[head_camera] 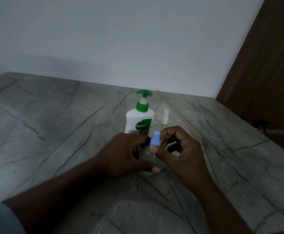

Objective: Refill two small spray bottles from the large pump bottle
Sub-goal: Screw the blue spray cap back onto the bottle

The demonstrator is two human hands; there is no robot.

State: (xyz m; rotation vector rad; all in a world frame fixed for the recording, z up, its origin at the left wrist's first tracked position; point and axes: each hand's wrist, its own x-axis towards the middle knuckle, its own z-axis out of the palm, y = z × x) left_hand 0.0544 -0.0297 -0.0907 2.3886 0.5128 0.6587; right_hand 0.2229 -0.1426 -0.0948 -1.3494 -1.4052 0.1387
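Observation:
A small clear spray bottle (148, 157) with a blue spray top (155, 140) stands on the grey marble counter (53, 132). My left hand (122, 156) wraps around its body. My right hand (180, 149) pinches the blue top between thumb and fingers. Just behind stands the large white pump bottle (139, 119) with a green pump and a Dettol label. To its right is a second small clear spray bottle (165, 118) with a white top, standing upright and untouched.
A white wall runs along the back of the counter. A dark brown wooden panel (264, 73) rises at the right. The counter's right edge slopes down toward the lower right, with a dark object (261, 124) beyond it.

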